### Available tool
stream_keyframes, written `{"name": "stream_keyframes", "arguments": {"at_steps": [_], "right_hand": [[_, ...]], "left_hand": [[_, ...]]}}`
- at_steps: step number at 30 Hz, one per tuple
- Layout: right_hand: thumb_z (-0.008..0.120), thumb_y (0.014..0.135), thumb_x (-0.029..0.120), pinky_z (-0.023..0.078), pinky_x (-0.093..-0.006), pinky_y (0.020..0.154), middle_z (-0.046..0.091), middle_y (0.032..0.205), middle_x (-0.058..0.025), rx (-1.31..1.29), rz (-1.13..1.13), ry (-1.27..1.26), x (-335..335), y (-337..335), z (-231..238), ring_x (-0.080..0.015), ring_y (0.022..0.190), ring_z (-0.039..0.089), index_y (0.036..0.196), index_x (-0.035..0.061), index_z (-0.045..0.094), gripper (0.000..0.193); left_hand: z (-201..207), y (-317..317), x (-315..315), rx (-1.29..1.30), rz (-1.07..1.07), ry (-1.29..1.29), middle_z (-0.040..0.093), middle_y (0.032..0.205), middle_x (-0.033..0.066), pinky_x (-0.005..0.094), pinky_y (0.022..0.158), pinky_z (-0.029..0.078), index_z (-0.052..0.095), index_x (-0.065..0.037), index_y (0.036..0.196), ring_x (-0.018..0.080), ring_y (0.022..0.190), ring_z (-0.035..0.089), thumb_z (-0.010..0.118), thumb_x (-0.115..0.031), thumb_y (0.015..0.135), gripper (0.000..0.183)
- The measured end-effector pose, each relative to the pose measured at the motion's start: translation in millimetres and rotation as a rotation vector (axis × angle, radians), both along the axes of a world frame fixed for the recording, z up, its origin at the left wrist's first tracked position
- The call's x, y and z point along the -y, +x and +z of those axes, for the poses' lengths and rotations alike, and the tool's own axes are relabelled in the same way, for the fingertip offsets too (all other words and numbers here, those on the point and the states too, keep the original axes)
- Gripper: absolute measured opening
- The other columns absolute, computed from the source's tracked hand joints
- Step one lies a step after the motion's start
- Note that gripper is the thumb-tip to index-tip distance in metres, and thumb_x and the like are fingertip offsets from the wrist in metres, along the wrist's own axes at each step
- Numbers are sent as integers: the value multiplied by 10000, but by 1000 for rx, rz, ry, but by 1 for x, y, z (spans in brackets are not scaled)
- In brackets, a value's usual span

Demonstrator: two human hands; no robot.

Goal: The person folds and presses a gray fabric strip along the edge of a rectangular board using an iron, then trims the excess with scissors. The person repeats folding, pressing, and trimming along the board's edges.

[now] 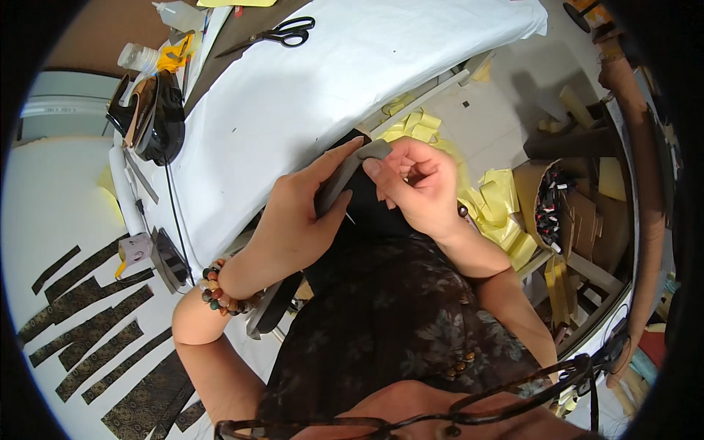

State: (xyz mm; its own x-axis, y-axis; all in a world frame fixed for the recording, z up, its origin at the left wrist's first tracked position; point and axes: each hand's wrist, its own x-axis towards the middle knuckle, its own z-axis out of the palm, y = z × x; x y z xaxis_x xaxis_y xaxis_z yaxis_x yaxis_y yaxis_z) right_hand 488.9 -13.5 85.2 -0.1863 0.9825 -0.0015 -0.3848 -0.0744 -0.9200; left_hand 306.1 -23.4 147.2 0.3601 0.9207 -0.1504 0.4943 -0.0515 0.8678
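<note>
Above my lap, my left hand (297, 213) is closed around a folded grey strip of cloth (339, 180), its thumb and fingers on either side. My right hand (425, 187) pinches the strip's upper end between thumb and forefinger, its other fingers curled in. Below the left thumb a thin, pale, pointed bit (350, 218) shows; I cannot tell what it is. Black cloth (374, 194) lies beneath the strip and between my hands. A bracelet of coloured beads (216, 290) circles my left wrist.
Black-handled scissors (292, 33) lie on the white-covered table (293, 95) ahead. At its left stands a glossy black iron (163, 125) with a cord. Dark patterned cloth pieces (110, 337) lie at left. Yellow strips (506, 202) and an open box (579, 213) are at right.
</note>
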Motion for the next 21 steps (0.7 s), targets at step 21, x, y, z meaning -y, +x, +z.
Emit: {"name": "stream_keyframes", "arguments": {"at_steps": [21], "right_hand": [[689,942,128,383,-194,489,588,624,13,-469,100,-198,7,-13,-20,-32,534,520,758,51,599,219]], "left_hand": [[-1,2,-3,-65,50,-131,573,879,-68,139,696,366,452,-113,1507,10,740,438,585,127,838,724]]}}
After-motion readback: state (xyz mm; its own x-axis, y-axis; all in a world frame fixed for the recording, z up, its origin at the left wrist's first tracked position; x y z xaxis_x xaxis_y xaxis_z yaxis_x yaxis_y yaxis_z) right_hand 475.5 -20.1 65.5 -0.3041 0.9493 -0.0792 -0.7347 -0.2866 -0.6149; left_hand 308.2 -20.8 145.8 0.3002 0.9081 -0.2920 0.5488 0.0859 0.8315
